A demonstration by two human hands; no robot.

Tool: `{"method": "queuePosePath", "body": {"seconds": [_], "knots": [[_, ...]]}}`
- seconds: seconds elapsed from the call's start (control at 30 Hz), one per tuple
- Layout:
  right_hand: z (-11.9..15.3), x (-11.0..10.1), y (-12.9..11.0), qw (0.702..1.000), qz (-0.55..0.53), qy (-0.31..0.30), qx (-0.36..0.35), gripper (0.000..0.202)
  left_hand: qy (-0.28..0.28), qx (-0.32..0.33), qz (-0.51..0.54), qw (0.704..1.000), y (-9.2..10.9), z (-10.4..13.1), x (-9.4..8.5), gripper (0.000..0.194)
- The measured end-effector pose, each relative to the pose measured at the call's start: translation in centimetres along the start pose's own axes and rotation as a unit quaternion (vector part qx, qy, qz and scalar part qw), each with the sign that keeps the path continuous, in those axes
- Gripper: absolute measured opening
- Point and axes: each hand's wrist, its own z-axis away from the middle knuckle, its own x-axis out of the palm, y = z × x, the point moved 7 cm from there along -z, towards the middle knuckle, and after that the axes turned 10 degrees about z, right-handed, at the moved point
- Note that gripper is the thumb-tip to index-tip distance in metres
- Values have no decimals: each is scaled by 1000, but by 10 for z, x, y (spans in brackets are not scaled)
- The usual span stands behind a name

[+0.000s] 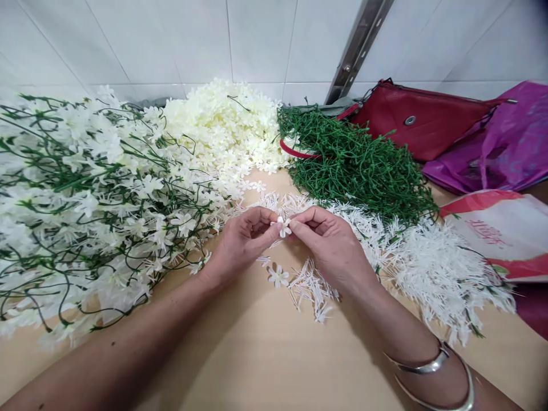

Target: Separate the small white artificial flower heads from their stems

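Small white petalled artificial flower (283, 227) held between left hand (244, 240) and right hand (327, 242)

A silver metal bangle (440, 361) encircles the right forearm (398, 319). On the pale wood-toned tabletop (257, 354), a loose white flower (278, 276) lies beside thin white strands (310, 288). Just beyond, each hand, thumb and fingers nearly closed, pinches the held flower. Farther off: white flower sprays on green stems (81, 200), left; a heap of cream blossoms (222, 125), centre; tangled green stems (359, 165), right.
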Motion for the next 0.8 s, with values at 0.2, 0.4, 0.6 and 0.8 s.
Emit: {"method": "queuePosePath", "body": {"seconds": [0.2,0.4,0.6,0.8], "knots": [[1,-4,-7,999,-6,13,-33,16,14,-21,-7,1000,0,0,-2,16],[3,3,-7,998,19,-25,-57,20,7,1,-11,1000,1,2,0,13],[0,2,-5,997,28,-36,-55,23,2,-19,63,998,-2,0,1,17],[2,-1,-8,998,21,-25,-54,26,14,-16,86,996,-2,-3,-2,16]]}}
